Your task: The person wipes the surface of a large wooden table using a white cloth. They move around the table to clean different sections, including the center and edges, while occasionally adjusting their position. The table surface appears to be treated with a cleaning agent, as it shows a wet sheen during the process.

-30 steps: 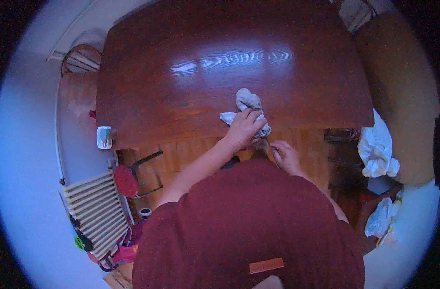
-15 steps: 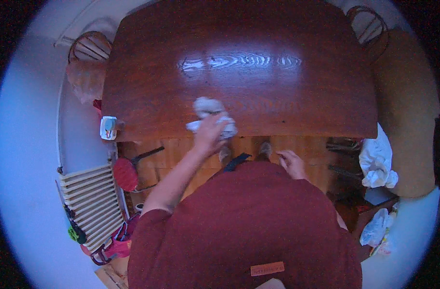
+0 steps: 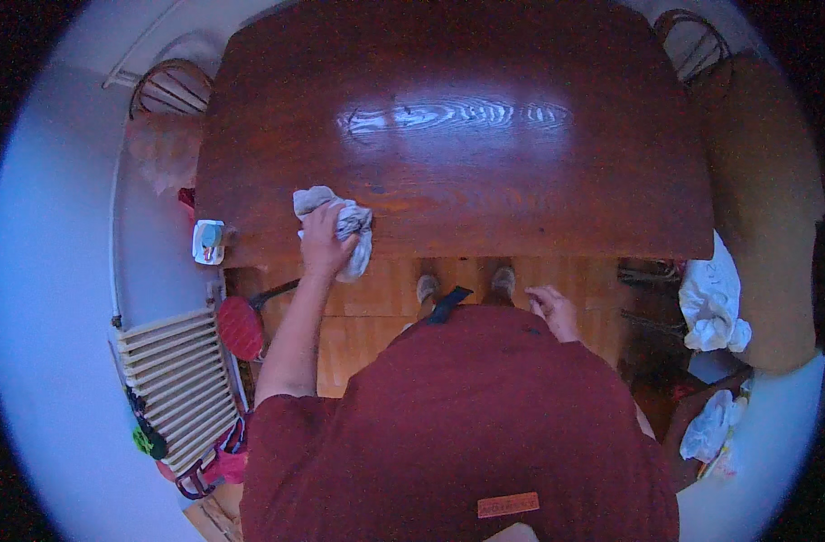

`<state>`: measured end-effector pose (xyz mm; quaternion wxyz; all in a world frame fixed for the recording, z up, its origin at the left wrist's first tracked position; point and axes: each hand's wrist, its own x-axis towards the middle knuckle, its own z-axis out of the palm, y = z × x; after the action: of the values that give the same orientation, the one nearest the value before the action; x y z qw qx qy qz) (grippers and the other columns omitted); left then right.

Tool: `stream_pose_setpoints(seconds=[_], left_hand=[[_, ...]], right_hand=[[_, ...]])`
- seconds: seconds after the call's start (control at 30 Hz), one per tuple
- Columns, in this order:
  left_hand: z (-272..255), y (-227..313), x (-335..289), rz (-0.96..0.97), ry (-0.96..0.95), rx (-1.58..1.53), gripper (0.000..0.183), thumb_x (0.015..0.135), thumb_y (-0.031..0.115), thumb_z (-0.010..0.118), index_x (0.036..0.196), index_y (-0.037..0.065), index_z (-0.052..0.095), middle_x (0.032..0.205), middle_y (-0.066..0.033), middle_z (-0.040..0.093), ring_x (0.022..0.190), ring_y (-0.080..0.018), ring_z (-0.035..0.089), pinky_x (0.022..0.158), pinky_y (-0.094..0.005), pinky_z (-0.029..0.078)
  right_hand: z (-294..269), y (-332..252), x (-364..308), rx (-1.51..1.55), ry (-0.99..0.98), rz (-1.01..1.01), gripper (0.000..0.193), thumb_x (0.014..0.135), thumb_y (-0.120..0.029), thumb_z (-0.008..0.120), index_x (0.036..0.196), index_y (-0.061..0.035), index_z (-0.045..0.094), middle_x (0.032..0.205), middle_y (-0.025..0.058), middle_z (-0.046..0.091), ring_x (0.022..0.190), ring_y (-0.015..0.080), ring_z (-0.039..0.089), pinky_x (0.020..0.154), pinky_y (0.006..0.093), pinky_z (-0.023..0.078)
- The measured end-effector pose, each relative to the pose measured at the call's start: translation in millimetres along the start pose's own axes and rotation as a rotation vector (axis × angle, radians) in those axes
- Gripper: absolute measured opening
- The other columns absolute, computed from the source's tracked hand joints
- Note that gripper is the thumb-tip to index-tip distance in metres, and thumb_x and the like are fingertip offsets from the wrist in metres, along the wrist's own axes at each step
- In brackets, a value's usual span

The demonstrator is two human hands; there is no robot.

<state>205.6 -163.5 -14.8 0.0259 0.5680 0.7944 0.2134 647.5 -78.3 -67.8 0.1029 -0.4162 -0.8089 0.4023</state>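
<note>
A crumpled white and grey cloth (image 3: 355,219) lies against the near edge of the dark wooden table (image 3: 484,199), left of the middle. My left hand (image 3: 326,242) presses down on it with the fingers bent round it. Part of the cloth hangs past the table's edge. Beside my body, below the table's near edge, my right hand (image 3: 555,314) hangs with loosely bent fingers a little apart and nothing visible in them.
A small white container (image 3: 208,242) stands by the table's left corner. A chair with a round red seat (image 3: 241,329) and a radiator (image 3: 179,379) are at the left. White bags (image 3: 712,303) hang at the right, near a tan surface (image 3: 764,217).
My left hand has swept the cloth leftward along the table's near edge, and the cloth now looks more spread out. My right hand has stayed nearly where it was.
</note>
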Motion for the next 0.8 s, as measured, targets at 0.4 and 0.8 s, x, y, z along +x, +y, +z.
stream_pose_setpoints(seconds=[0.4,0.8], left_hand=[[53.1,66.9,31.8,0.335,-0.09,-0.155,0.062,0.058,0.015,0.079,0.114,0.01,0.053,0.12,-0.0151,0.051,0.113,-0.0344,0.047,0.096,-0.0424,0.039],[67.5,31.5,47.1,-0.131,-0.058,-0.536,0.058,0.062,0.018,0.077,0.115,0.01,0.053,0.117,-0.0145,0.053,0.109,-0.0333,0.049,0.096,-0.044,0.038]], right_hand=[[-34.2,-46.4,46.7,-0.1,0.198,-0.174,0.023,0.081,-0.008,0.061,0.103,-0.0126,0.063,0.103,0.0078,0.062,0.093,0.027,0.061,0.081,0.0352,0.049],[-95.2,-27.1,105.9,-0.815,-0.215,0.406,0.092,0.072,-0.053,0.068,0.142,-0.0141,0.024,0.144,0.0272,0.02,0.131,0.0439,0.026,0.098,0.0555,0.034]])
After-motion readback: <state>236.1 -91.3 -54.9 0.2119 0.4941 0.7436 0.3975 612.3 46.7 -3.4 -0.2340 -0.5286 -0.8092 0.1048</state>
